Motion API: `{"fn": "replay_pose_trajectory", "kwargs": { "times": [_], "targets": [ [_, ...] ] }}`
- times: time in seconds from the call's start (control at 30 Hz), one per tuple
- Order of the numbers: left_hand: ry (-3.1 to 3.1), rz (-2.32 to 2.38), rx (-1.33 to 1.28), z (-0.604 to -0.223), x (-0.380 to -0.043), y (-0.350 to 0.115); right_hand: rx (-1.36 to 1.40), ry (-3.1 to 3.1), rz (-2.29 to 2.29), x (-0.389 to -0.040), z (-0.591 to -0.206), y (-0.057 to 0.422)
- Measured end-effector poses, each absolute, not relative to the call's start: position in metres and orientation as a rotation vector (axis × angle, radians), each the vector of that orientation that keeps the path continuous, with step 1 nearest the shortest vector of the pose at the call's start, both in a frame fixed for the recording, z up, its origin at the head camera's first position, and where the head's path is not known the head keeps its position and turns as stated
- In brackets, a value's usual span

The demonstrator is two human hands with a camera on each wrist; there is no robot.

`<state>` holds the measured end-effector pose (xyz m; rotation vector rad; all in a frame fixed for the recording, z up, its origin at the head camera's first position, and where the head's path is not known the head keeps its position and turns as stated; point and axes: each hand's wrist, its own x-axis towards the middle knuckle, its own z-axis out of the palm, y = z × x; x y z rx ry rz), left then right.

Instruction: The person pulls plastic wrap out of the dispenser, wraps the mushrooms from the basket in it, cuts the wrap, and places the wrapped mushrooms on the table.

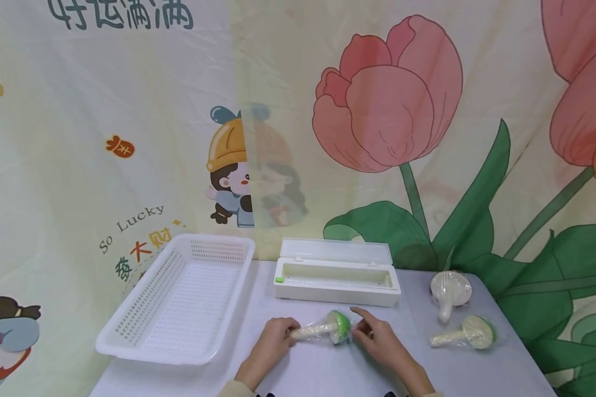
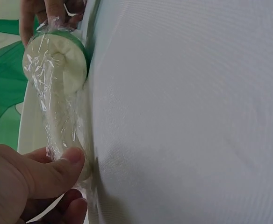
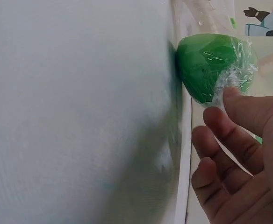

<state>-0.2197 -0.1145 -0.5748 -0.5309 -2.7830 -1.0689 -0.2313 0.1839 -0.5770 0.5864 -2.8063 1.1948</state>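
A mushroom-shaped object [image 1: 323, 330] with a green cap and a cream stem lies across the table, wrapped in clear film. My left hand [image 1: 277, 337] pinches the end of its stem between thumb and fingers. At the cap end is my right hand [image 1: 374, 337], one fingertip against the crinkled film and the other fingers loosely bent beside it. The right wrist view shows the green cap [image 3: 211, 65] close up. Its cream underside [image 2: 54, 60] faces the left wrist view.
Behind the hands stands a long white box [image 1: 338, 292], its clear lid raised. A white perforated basket [image 1: 217, 336] occupies the left side. To the right lie two more film-wrapped mushroom shapes, one pale [image 1: 452, 289] and one green-capped [image 1: 477, 332]. A printed curtain [image 1: 273, 66] hangs behind.
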Motion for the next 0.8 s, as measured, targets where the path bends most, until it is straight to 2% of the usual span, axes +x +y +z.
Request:
{"fn": "replay_pose_trajectory", "kwargs": {
  "times": [0.23, 0.8],
  "targets": [
    [-2.775, -1.043, -0.605, -0.574, -0.221, -0.11, 0.763, -2.887, 1.18, -0.232, -0.573, 0.19],
    [-2.747, -1.061, -0.659, -0.578, -0.226, -0.084, 0.6, -2.745, 1.075, -0.232, -0.573, 0.216]
  ]
}}
